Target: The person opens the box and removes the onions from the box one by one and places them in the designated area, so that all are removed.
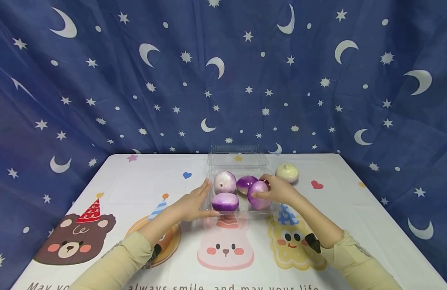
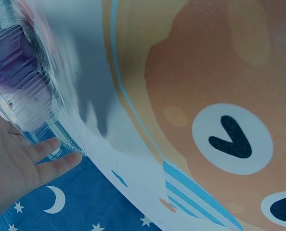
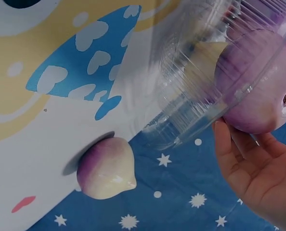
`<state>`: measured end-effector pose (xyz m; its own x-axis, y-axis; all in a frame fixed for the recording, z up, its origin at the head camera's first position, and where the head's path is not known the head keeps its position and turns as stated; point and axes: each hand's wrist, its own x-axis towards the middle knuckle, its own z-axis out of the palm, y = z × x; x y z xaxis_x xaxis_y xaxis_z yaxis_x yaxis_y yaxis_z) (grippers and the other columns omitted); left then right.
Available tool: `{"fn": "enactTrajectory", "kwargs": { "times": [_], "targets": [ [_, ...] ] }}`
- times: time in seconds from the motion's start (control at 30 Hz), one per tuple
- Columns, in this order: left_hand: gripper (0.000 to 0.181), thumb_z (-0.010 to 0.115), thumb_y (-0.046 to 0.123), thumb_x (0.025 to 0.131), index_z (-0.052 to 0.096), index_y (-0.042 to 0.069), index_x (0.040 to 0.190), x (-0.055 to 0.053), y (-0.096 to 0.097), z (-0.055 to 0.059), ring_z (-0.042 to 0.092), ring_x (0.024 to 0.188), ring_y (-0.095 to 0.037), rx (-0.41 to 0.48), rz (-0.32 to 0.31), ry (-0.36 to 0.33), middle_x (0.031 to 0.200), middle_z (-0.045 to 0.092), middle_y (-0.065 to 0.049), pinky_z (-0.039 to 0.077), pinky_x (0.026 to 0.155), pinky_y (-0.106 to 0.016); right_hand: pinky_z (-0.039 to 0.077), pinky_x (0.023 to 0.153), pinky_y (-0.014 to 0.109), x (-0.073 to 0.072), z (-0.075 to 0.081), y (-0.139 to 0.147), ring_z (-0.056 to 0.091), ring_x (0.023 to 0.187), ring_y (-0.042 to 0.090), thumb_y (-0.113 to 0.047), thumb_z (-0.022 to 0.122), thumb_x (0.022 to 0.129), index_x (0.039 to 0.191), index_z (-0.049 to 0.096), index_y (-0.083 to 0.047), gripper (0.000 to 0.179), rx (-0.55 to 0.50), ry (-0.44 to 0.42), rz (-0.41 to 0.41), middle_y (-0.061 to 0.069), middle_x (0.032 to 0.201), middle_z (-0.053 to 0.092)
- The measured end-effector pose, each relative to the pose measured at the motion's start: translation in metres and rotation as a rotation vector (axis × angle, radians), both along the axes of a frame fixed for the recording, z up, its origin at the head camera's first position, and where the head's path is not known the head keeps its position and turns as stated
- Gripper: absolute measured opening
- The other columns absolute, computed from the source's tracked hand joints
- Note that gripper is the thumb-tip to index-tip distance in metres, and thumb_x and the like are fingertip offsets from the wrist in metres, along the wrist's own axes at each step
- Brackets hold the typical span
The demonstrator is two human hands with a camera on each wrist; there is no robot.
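right fingers (image 1: 264, 195) grip a purple onion (image 1: 258, 203); left fingers (image 1: 202, 188) spread beside a clear box (image 1: 243, 207).

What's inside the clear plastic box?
Three purple and white onions sit in the box. The right hand holds a fourth onion at its front right, partly covering the one behind. Whatever's beneath them is hidden.

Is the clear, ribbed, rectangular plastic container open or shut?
Open: the container has its clear plastic lid folded back behind it, leaving the glossy, round purple-and-white bulbs inside uncovered in the head view.
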<state>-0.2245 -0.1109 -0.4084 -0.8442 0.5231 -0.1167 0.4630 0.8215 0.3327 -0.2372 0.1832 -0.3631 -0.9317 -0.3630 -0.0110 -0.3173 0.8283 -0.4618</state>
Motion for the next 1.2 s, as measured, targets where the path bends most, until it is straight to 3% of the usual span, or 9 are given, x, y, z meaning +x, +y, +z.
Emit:
{"fn": "enactTrajectory", "kwargs": {
  "times": [0.2,0.47,0.77,1.0,1.2],
  "targets": [
    [0.103,0.058,0.061,0.083,0.012,-0.001,0.150,0.002,0.001,0.001,0.024,0.142,-0.037,0.008,0.004,-0.001,0.158,0.004,-0.017,0.034,0.109,-0.049,0.053,0.072,0.034,0.001,0.002,0.005,0.060,0.083,0.021,-0.036,0.075,0.078,0.117,0.058,0.002,0.057,-0.055,0.019,0.020,0.015,0.098,0.067],
    [0.103,0.056,0.063,0.083,0.011,-0.001,0.150,0.000,0.000,-0.001,0.024,0.141,-0.037,-0.006,-0.004,0.015,0.158,0.004,-0.017,0.035,0.108,-0.049,0.055,0.080,0.044,0.004,0.004,0.009,0.062,0.099,0.035,-0.030,0.074,0.080,0.126,0.051,0.003,0.061,-0.115,0.023,0.019,0.025,0.111,0.063],
    [0.102,0.056,0.062,0.084,0.012,-0.003,0.149,0.001,0.001,0.000,0.023,0.142,-0.036,0.008,-0.010,0.004,0.158,0.004,-0.018,0.035,0.109,-0.049,0.053,0.084,0.048,0.005,0.002,0.016,0.060,0.100,0.037,-0.021,0.074,0.079,0.128,0.047,0.009,0.064,-0.144,0.094,0.054,0.027,0.113,0.057],
    [0.103,0.057,0.062,0.083,0.012,-0.004,0.149,0.002,0.000,0.001,0.024,0.141,-0.038,0.016,-0.002,0.004,0.158,0.005,-0.019,0.036,0.108,-0.050,0.049,0.090,0.055,0.007,-0.002,0.019,0.054,0.108,0.043,-0.019,0.076,0.077,0.130,0.045,0.009,0.068,-0.153,0.122,0.030,0.028,0.119,0.047],
    [0.103,0.057,0.062,0.083,0.012,-0.003,0.149,0.002,0.001,0.002,0.024,0.142,-0.037,0.020,0.008,-0.006,0.158,0.005,-0.019,0.034,0.109,-0.050,0.049,0.091,0.054,0.010,-0.002,0.022,0.053,0.108,0.042,-0.014,0.076,0.075,0.130,0.042,0.010,0.069,-0.197,0.142,0.001,0.028,0.122,0.043]
  ]
}}
